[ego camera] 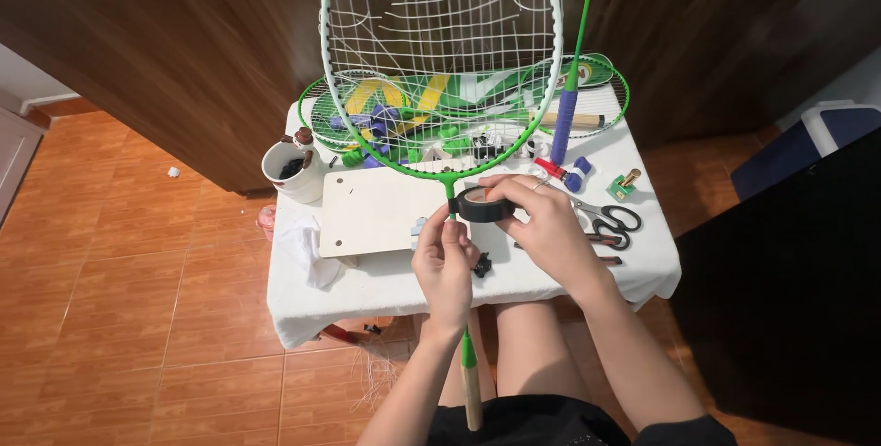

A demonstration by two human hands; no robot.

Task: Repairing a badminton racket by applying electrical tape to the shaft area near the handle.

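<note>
A green and white badminton racket stands upright in front of me, its strings loose and broken. My left hand grips the green shaft just below the racket head; the wooden handle hangs down past my knees. My right hand holds a roll of black tape against the shaft just above the left hand. A ring shows on one right finger.
A small table under a white cloth carries a pale wooden board, a white cup, black-handled scissors, more green rackets, a blue-gripped handle and small clips. Orange tile floor left; dark cabinet right.
</note>
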